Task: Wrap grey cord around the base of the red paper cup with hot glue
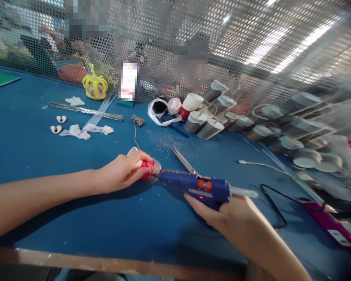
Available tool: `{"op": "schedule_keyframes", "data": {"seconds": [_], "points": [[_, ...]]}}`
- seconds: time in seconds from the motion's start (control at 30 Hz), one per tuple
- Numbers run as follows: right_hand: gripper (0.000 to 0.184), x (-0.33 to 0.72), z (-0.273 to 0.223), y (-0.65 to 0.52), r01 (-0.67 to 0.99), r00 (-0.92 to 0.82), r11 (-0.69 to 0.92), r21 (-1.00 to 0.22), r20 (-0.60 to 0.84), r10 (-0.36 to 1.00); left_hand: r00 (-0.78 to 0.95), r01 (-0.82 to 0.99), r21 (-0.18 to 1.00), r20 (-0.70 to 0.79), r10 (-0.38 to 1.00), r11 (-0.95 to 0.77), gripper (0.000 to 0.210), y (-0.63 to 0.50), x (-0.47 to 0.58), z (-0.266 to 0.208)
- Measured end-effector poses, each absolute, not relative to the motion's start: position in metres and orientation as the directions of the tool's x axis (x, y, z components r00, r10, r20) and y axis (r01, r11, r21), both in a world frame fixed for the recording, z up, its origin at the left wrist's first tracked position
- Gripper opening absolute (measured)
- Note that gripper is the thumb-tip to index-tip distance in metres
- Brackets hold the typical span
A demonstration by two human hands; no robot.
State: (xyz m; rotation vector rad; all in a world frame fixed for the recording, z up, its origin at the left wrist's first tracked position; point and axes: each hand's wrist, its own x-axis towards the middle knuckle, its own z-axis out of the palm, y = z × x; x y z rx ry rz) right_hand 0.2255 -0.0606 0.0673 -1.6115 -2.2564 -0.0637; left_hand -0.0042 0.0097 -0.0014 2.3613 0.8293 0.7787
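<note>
Over the worktop (105,218), left fingers (144,156) are pinching the cup (151,167), seemingly steadying it for the glue gun (179,182) (right fingers (201,208) gripping that)

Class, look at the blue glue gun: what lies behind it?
Scissor blades show beyond the glue gun; the scissors' handles are covered and cannot be seen.

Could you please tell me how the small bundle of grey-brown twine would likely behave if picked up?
The twine bundle should be floppy, since its thin strand curves slackly. It is probably light, being a small wad. Pulling might unwind it, as the strand trails toward the red and white cup.
</note>
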Motion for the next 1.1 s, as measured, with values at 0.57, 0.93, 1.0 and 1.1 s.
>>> {"op": "schedule_keyframes", "data": {"seconds": [0.57,0.93,1.0,1.1], "points": [[0.021,0.287,0.062,0.001,0.319,0.471,-0.2,-0.926,-0.028,0.882,0.694,0.272,0.311,0.592,0.41,-0.911,0.017,0.002,-0.004,0.002],[0.034,0.319,0.022,0.029,0.621,0.543,-0.535,-0.573,-0.178,0.821,0.719,0.25,0.273,0.59,0.367,-0.929,0.024,-0.003,-0.005,0.004],[0.033,0.319,0.022,0.031,0.684,0.56,-0.55,-0.48,-0.138,0.817,0.717,0.232,0.265,0.604,0.349,-0.936,0.024,-0.003,-0.005,0.004],[0.032,0.315,0.027,0.032,0.75,0.562,-0.543,-0.378,-0.069,0.824,0.717,0.219,0.261,0.611,0.337,-0.94,0.024,-0.004,-0.004,0.004]]}}
